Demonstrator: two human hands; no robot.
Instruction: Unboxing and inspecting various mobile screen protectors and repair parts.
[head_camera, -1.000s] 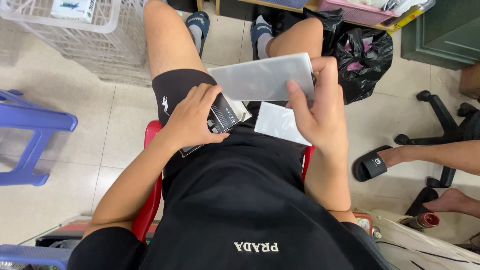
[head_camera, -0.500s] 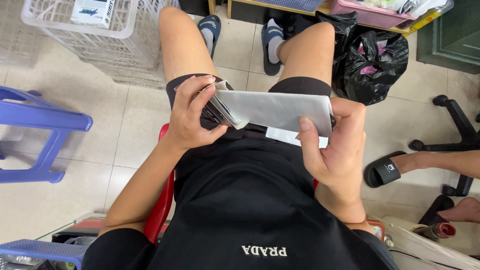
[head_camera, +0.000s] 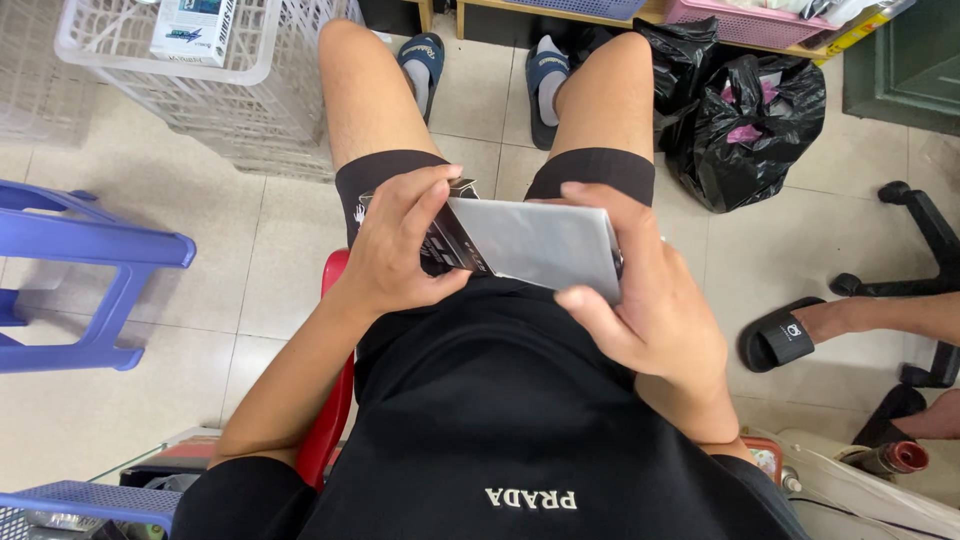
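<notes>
I sit on a red stool with both hands over my lap. My left hand (head_camera: 402, 243) grips a small dark box (head_camera: 455, 243) at its left end. My right hand (head_camera: 640, 300) holds a flat silver-grey bag (head_camera: 540, 243) by its right edge, thumb across the near side. The dark box's right part is hidden inside the open end of the grey bag. Both things rest just above my thighs and black shorts.
A white plastic basket (head_camera: 250, 90) holding a printed carton stands at the far left. A blue plastic stool (head_camera: 90, 250) is at my left. Black plastic bags (head_camera: 745, 120) lie at the far right. Another person's sandalled foot (head_camera: 790, 335) and a chair base (head_camera: 915, 215) are at the right.
Both hands have brought the grey bag and dark box lower and closer to my body. The box now sits further inside the bag's open end.
</notes>
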